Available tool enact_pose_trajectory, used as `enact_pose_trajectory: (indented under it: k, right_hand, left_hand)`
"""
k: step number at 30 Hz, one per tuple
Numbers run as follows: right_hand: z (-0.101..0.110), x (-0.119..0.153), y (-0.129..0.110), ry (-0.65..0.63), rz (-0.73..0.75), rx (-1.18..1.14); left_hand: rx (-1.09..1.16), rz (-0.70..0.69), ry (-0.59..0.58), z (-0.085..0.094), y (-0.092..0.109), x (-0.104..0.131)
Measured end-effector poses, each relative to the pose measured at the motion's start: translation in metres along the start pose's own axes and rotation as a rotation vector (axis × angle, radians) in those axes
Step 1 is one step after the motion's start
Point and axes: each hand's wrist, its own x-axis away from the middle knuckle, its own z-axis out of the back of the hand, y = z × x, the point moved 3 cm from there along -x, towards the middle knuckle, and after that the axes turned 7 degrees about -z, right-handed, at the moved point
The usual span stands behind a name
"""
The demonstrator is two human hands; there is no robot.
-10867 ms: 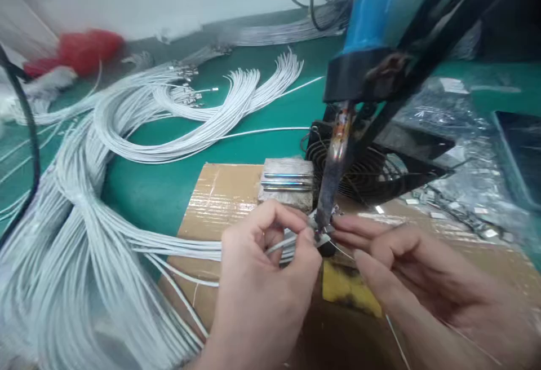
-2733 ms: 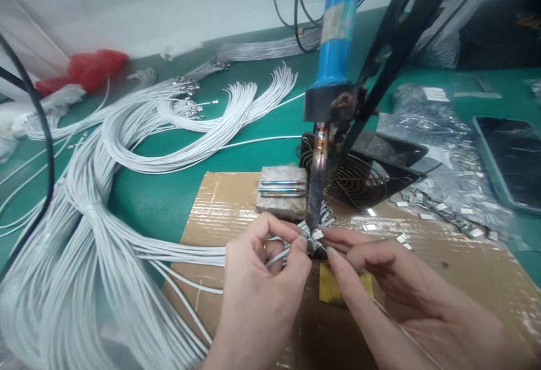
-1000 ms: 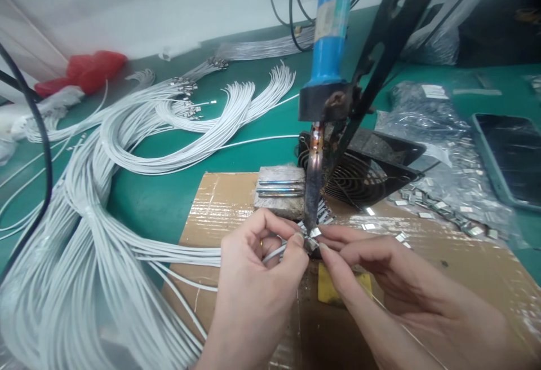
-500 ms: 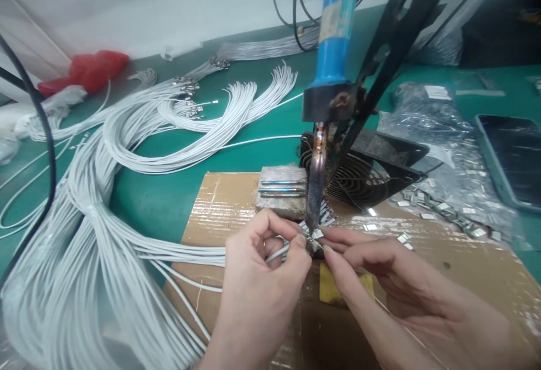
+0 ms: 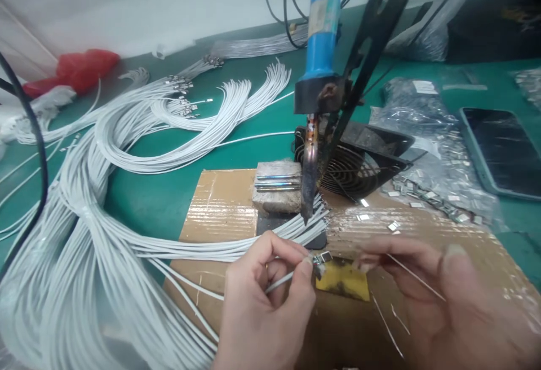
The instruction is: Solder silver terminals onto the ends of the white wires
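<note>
My left hand (image 5: 270,302) pinches a white cable (image 5: 281,282) close to its end, where a small metal connector (image 5: 324,257) sticks out past the fingertips. A yellow sponge (image 5: 344,281), darkened in places, lies just behind the connector. The blue-handled soldering iron (image 5: 323,26) hangs in a stand, its tip (image 5: 308,212) above and apart from the connector. To the right, my right hand (image 5: 439,296) is blurred, thumb raised away from the fingers. A thin silvery solder wire (image 5: 416,277) runs across its fingers, and they appear to hold it.
Bundled white cables (image 5: 177,246) cover the left side and reach a dark pad below the tip. A grey block (image 5: 276,186) with metal rods and a black fan (image 5: 359,161) stand behind. Loose connectors (image 5: 393,226), a plastic bag (image 5: 422,110) and a phone (image 5: 502,150) lie right.
Both hands were together at the iron's tip. The connector in my left hand has come down towards me, away from the tip. My right hand has let go of it and moved right.
</note>
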Motion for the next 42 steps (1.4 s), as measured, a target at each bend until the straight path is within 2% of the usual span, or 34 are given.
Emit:
enact_pose_trajectory:
  k: [3,4,8,11,14,18,29,34,36,37,39,42]
  right_hand:
    - [-0.011,0.004,-0.011,-0.229,0.010,0.051]
    - [-0.016,0.006,-0.017,-0.264,-0.029,0.033]
    - [-0.031,0.013,-0.035,-0.309,-0.236,-0.114]
    - [-0.033,0.019,-0.034,-0.345,-0.372,-0.199]
    - [-0.033,0.024,-0.032,-0.359,-0.430,-0.255]
    - [-0.034,0.028,-0.032,-0.344,-0.445,-0.317]
    - [-0.034,0.032,-0.033,-0.311,-0.362,-0.329]
    - [-0.024,0.028,-0.013,-0.310,-0.355,-0.294]
    - [-0.012,0.023,-0.001,-0.246,-0.349,-0.312]
    - [-0.005,0.020,0.004,-0.173,-0.341,-0.262]
    - [0.010,0.014,0.010,-0.017,-0.276,-0.012]
    - [0.017,0.009,0.007,0.063,-0.054,0.398]
  left_hand:
    - [-0.081,0.004,-0.034,0.004,-0.005,0.008]
    - [-0.114,-0.004,-0.049,0.006,-0.006,0.010]
    - [-0.209,-0.044,-0.120,0.012,-0.011,0.017]
    - [-0.248,-0.036,-0.170,0.016,-0.011,0.022]
    - [-0.261,-0.025,-0.194,0.018,-0.009,0.026]
    - [-0.233,-0.023,-0.203,0.020,-0.009,0.029]
    - [-0.214,-0.099,-0.202,0.026,-0.022,0.033]
    - [-0.260,-0.104,-0.208,0.029,-0.032,0.030]
    - [-0.259,-0.094,-0.208,0.032,-0.039,0.028]
    - [-0.256,-0.088,-0.211,0.034,-0.042,0.028]
    - [-0.241,-0.064,-0.220,0.037,-0.047,0.027]
    - [-0.180,0.018,-0.227,0.041,-0.049,0.029]
